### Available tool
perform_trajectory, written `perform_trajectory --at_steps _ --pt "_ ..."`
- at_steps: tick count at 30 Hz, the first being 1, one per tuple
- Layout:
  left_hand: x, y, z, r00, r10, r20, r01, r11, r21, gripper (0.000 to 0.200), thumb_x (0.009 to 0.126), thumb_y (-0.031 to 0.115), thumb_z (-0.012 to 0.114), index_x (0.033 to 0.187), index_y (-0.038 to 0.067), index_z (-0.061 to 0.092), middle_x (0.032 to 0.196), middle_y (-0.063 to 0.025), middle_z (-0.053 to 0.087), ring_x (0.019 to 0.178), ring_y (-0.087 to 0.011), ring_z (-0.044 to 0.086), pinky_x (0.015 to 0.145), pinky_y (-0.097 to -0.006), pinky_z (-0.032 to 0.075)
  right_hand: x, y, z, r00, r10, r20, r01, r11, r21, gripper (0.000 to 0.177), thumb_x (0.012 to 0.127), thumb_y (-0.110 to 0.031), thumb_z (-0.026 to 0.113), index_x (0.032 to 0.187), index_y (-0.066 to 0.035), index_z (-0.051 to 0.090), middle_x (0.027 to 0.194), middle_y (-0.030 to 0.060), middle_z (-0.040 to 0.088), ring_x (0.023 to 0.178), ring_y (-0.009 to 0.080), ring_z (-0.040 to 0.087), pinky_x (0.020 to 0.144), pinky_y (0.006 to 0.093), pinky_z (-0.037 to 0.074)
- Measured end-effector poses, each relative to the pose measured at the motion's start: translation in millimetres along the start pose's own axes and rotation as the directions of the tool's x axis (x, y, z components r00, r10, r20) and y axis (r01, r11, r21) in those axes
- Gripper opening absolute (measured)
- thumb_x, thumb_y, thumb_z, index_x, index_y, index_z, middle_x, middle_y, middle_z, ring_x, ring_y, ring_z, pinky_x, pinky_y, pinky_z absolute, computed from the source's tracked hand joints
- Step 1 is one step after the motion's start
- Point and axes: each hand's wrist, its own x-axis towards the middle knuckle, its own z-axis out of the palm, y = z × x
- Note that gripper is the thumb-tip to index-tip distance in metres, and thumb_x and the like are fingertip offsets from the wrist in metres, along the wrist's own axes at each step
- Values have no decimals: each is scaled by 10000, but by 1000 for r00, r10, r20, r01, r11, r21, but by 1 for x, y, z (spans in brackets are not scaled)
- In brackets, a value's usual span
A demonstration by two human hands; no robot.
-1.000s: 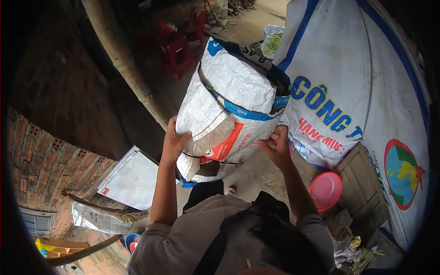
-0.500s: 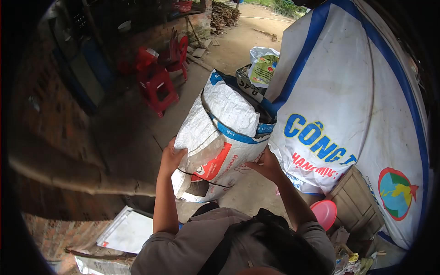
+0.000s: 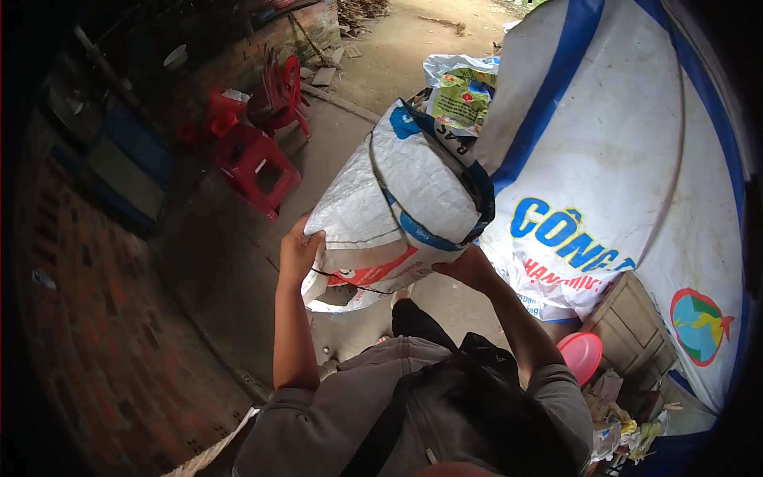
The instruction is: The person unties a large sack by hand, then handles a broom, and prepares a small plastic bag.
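One printed white sack (image 3: 417, 171), held two-handed over the floor (image 3: 334, 147) | clamped at left edge with left hand (image 3: 299, 253) | clamped at lower right with right hand (image 3: 470, 270), partly hidden behind sack | large banner (image 3: 600, 151) just beside on right, red stool (image 3: 245, 151) well apart at upper left, pink basin (image 3: 581, 356) at lower right

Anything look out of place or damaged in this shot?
Two minor things. The white sack between the left hand and right hand looks creased and tilted. At lower right, a jumbled heap of scraps lies near the pink basin; it looks untidy, but I can't tell whether it spilled.
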Motion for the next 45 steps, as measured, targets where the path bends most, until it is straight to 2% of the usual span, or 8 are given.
perform_trajectory --at_steps 12,15,21,26,28,32,41,45 --pt "263 -13 50 983 130 -131 -108 980 167 369 802 14 620 1169 54 615 861 -135 676 801 -146 645 724 -281 485 267 79 -101 990 141 -21 -135 975 177 311 803 -74 712 1087 9 617 1026 86 671 927 153 626 820 296 503" --pt "317 -20 53 989 86 -117 -79 995 65 366 799 7 614 1162 51 619 843 -142 674 768 -136 641 702 -287 488 323 87 -116 996 -69 -57 78 983 165 363 807 -63 702 1149 -15 589 1083 79 647 979 158 600 837 301 496" --pt "415 -47 63 991 106 -79 -95 987 131 364 792 -29 607 1150 36 627 934 -142 678 838 -156 649 746 -287 491 403 102 -133 996 -75 -48 86 948 305 385 832 -69 686 1195 -18 570 1149 76 620 1030 175 579 888 329 483" --pt "492 -51 82 988 135 68 -140 988 60 375 796 -53 598 1161 34 614 971 -138 681 870 -138 634 770 -268 483 445 118 -143 997 64 -47 -35 883 468 399 831 -109 706 1201 -40 574 1154 77 613 1050 175 566 895 326 480" --pt "529 -59 91 988 42 150 -54 996 76 377 803 -47 595 1170 38 607 969 -124 683 873 -133 624 780 -267 478 464 126 -147 962 271 34 -251 830 498 433 813 -128 732 1209 -58 573 1158 71 614 1023 166 575 866 311 487" --pt "612 -96 110 945 135 299 -192 966 173 378 790 -32 572 1147 86 617 948 -172 671 893 -251 673 752 -318 492 497 147 -142 902 430 31 -362 716 598 492 811 -179 745 1241 -62 536 1178 69 599 1035 179 571 817 315 510" --pt "775 -105 191 748 178 639 -378 906 190 388 767 44 602 1147 119 587 967 -198 652 934 -369 631 783 -423 481 557 161 -136 830 556 -41 -254 443 860 570 853 -291 693 1322 -76 452 1247 85 557 1038 205 592 877 356 495" --pt "821 -137 277 655 176 735 -477 851 221 448 765 39 590 1206 113 563 1039 -211 627 1000 -377 596 850 -428 472 589 193 -139 598 799 -59 -340 320 885 505 866 -446 622 1176 -65 505 1102 101 621 911 193 633 738 337 504"
